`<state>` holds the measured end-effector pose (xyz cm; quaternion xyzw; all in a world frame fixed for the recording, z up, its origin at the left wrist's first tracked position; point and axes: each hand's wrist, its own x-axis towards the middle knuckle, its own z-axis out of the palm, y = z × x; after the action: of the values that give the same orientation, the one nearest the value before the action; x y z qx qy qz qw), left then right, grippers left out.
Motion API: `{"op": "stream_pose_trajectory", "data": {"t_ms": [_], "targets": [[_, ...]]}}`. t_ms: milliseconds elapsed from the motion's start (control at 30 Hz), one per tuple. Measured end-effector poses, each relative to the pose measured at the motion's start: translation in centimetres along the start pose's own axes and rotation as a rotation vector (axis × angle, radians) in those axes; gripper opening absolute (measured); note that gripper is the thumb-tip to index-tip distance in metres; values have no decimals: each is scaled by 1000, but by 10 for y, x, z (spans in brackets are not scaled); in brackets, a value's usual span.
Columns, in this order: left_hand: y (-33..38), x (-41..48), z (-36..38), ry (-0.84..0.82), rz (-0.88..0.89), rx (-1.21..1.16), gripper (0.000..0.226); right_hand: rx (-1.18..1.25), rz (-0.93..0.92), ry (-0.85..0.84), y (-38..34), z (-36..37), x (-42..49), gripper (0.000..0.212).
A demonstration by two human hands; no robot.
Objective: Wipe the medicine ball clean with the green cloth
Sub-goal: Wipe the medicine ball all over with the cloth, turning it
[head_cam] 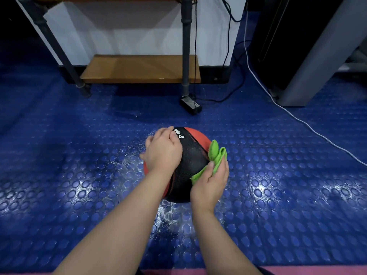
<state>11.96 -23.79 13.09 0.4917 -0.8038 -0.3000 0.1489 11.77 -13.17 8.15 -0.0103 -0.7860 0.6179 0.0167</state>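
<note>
A red and black medicine ball with white weight lettering sits on the wet blue studded floor, mid-frame. My left hand lies over the ball's upper left side, fingers spread and curved around its surface. My right hand presses the green cloth against the ball's right side, with the thumb over the cloth. The cloth is folded, and its upper end sticks up past my fingers. The ball's underside and far left are hidden.
A wooden shelf on dark metal legs stands behind the ball. A black power adapter and black cables lie near its right leg. A white cable runs across the floor at right beside a grey machine. Water droplets wet the floor around the ball.
</note>
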Motion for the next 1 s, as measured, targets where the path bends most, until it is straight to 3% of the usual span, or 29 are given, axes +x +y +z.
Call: {"op": "stream_pose_trajectory", "data": {"t_ms": [400,700,867,933,1000], "targets": [[-15,-14,2,50,92,-23,40,126,421,-39,6,-8,46,21],[-58,-10,-9,41,234,-199,47,59,338,-167,23,-11,40,24],[-96,2,-24,-74,365,-422,46,-25,487,-282,48,-7,52,23],[-108,3,-32,-150,428,-453,39,-48,401,-217,39,-14,60,21],[-109,6,-39,-297,404,-543,36,-31,183,-122,13,-21,59,19]]}}
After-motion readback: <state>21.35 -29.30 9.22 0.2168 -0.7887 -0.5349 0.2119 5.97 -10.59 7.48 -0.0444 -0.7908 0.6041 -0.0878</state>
